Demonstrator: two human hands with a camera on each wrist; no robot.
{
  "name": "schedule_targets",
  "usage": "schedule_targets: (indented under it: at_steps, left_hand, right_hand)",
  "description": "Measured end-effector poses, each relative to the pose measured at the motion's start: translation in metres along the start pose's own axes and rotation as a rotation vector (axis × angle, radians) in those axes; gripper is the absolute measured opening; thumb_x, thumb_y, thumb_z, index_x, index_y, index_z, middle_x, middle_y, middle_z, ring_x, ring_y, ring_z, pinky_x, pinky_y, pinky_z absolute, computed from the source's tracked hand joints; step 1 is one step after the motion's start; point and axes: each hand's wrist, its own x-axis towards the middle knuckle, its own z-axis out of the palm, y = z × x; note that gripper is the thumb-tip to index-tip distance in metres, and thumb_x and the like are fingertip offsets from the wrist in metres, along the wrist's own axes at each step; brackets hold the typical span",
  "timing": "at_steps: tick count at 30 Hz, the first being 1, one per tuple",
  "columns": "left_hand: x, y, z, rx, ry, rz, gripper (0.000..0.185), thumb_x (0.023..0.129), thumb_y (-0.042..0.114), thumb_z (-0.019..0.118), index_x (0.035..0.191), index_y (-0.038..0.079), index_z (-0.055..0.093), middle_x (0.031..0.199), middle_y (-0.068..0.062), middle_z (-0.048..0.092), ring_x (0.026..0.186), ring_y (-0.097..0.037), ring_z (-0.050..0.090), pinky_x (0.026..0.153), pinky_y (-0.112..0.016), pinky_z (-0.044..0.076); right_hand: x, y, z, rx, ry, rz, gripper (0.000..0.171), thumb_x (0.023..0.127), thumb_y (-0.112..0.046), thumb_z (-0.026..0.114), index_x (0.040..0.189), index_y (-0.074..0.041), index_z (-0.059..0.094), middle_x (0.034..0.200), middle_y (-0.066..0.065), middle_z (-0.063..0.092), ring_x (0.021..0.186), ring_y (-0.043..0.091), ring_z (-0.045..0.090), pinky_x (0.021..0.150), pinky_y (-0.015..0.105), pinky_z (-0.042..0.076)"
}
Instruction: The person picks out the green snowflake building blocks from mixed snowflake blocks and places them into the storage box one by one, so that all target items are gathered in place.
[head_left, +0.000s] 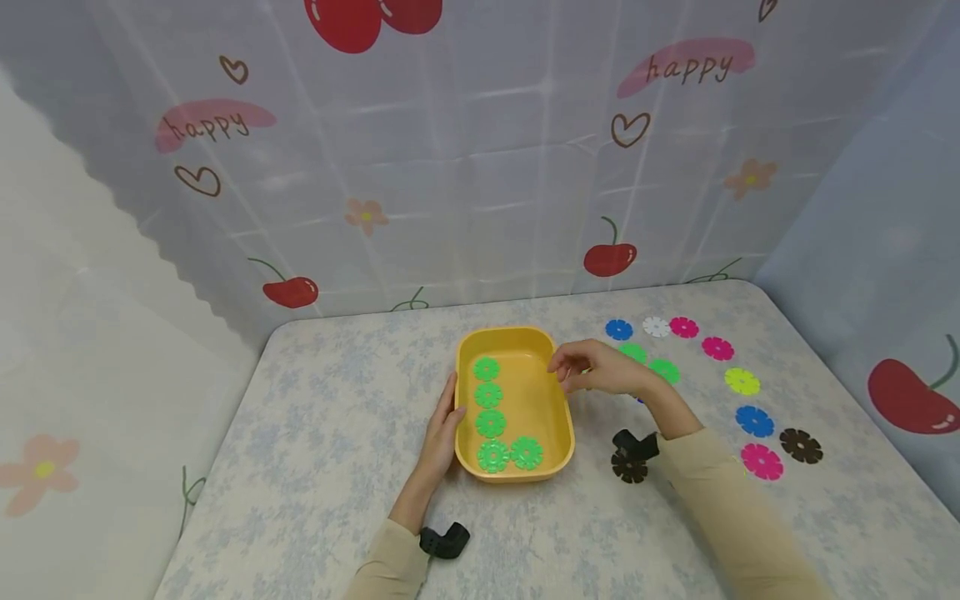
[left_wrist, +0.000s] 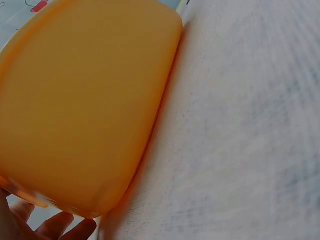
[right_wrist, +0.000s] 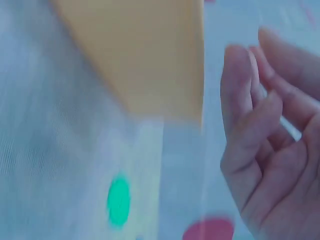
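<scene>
In the head view, I watch from my remote post as a bare left hand grips the near-left side of a yellow rectangular plastic tray, thumb at the rim. Five green notched discs lie inside, four in a column, one beside the lowest. The bare right hand hangs at the opposite rim, fingers loosely bent; I see nothing pinched. To its right, loose multicoloured notched discs dot the pale blue-mottled tabletop.

I judge the five lie loose: a nudge from the right fingers or a tilt from the left hand could slide them out of line. A black wrist-camera mount overlaps a dark brown notched disc; I cannot tell whether they touch, but a low forearm might drag it.

In the left-wrist view, fingers press the tray's outer wall; its contents are hidden.

In the right-wrist view, the bent fingers stand apart from the tray's blurred wall, a blurred green disc below. Such smearing could make me misjudge the rim and knock it.
</scene>
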Motion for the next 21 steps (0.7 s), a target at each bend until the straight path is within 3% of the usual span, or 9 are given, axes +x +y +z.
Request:
schedule_targets:
  at_steps: [4,9,17,21]
  left_hand:
    - [0.0,-0.001,-0.001,0.007,0.001,0.001,0.057,0.107,0.018,0.034,0.159,0.02,0.012,0.166,0.001,0.008,0.153,-0.019,0.005,0.123,-0.047,0.01]
    - [-0.001,0.003,-0.002,0.014,-0.002,-0.02,0.057,0.107,0.016,0.034,0.159,0.018,0.011,0.166,0.0,0.007,0.153,-0.019,0.005,0.123,-0.046,0.01]
    - [-0.011,0.036,0.0,0.017,-0.022,-0.042,0.057,0.106,0.009,0.033,0.158,0.011,0.011,0.165,-0.011,0.006,0.153,-0.026,0.005,0.123,-0.048,0.011]
    - [-0.011,0.037,0.0,0.029,-0.023,-0.046,0.058,0.106,0.009,0.033,0.158,0.01,0.01,0.165,-0.011,0.006,0.153,-0.026,0.005,0.123,-0.048,0.011]
  right_hand:
    - [-0.028,0.029,-0.029,-0.034,0.211,0.161,0.029,0.092,-0.005,0.065,0.119,0.005,0.061,0.112,0.024,0.061,0.089,0.029,0.059,0.074,0.038,0.056]
    - [-0.06,0.055,-0.057,-0.047,0.348,0.32,0.042,0.093,-0.004,0.061,0.132,0.008,0.052,0.129,0.031,0.052,0.106,0.037,0.056,0.085,0.041,0.055]
    - [-0.079,0.08,-0.076,-0.043,0.387,0.469,0.052,0.092,-0.007,0.06,0.139,0.009,0.044,0.138,0.035,0.04,0.12,0.048,0.043,0.097,0.058,0.045]
    - [-0.081,0.095,-0.075,-0.046,0.374,0.553,0.055,0.089,-0.008,0.064,0.138,0.006,0.046,0.138,0.033,0.041,0.12,0.046,0.043,0.098,0.057,0.044]
